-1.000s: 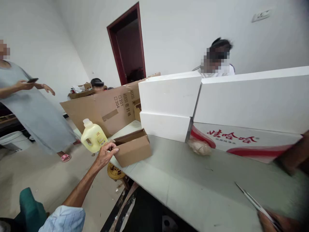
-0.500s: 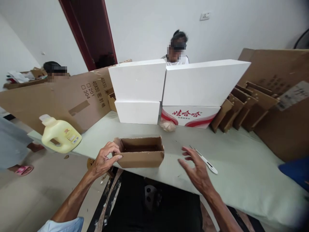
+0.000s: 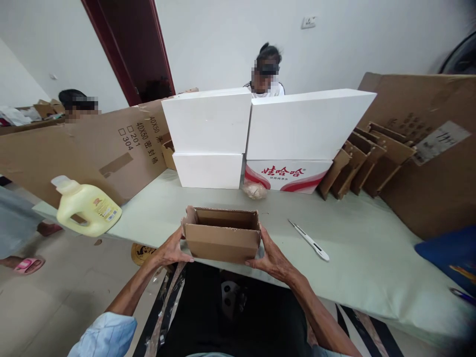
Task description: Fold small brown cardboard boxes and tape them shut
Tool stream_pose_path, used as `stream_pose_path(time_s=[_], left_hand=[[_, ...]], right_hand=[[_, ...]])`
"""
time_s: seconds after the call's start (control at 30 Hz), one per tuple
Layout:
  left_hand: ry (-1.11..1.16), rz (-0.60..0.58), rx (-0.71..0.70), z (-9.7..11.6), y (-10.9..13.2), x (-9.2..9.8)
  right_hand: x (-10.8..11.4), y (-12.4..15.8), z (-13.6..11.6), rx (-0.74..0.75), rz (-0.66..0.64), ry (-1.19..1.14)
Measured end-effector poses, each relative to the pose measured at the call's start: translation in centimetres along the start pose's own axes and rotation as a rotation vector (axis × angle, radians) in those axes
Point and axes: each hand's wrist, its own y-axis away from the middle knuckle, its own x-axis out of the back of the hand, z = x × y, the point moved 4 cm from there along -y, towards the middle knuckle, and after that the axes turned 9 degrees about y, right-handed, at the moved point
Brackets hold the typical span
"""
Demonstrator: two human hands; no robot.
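A small open-topped cardboard box (image 3: 223,243) stands near the front edge of the table, its long side towards me. My left hand (image 3: 173,248) grips its left end, the thumb at the lower front corner and the other fingers mostly hidden behind the side. At the opposite end my right hand (image 3: 269,255) holds the box the same way, thumb low on the front face. To the right of the box lies a white utility knife (image 3: 309,240), untouched, its blade end pointing away from me.
White boxes (image 3: 208,124) and a red-and-white printed carton (image 3: 290,176) are stacked behind, with a crumpled lump (image 3: 255,190) before them. A yellow jug (image 3: 89,208) stands left. Folded cardboard pieces (image 3: 366,158) lean at the right, near a blue object (image 3: 449,253). Two people sit beyond.
My right hand has moved left from beside the knife onto the box's right end. My left hand has slid lower on the left end, and the box sits slightly further right.
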Motion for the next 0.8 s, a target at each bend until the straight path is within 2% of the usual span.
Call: stream_pose_path(time_s=[0.07, 0.13, 0.23, 0.37, 0.43, 0.5, 0.6, 0.7, 0.8], left_hand=[[0.05, -0.009, 0.004, -0.8, -0.6, -0.9], [0.059, 0.003, -0.011, -0.5, -0.7, -1.4], [-0.03, -0.012, -0.048, 1.1, 0.1, -1.4], [-0.277, -0.085, -0.124, 3.6, 1.8, -1.4], [-0.453, -0.092, -0.211, 4.4, 2.4, -1.6], [-0.613, -0.052, -0.335, 5.2, 2.7, -1.7], [-0.744, -0.006, -0.506, 6.3, 2.8, -2.0], [-0.751, -0.033, -0.555, 7.4, 2.4, -2.1], [-0.652, -0.05, -0.486, 8.1, 2.0, -1.8]], right_hand=[[-0.4, -0.2, 0.0, -0.011, 0.027, -0.039], [-0.5, -0.2, 0.1, -0.031, 0.049, -0.117], [0.0, -0.2, 0.3, -0.122, 0.033, -0.286], [1.4, -0.2, 0.5, -0.309, -0.028, -0.468], [1.5, 0.0, 0.5, -0.414, -0.104, -0.573], [1.3, 0.3, 0.3, -0.5, -0.183, -0.661], [0.9, 0.8, 0.2, -0.614, -0.237, -0.698], [1.1, 1.5, 0.3, -0.716, -0.273, -0.698], [2.0, 2.0, -0.2, -0.718, -0.348, -0.729]])
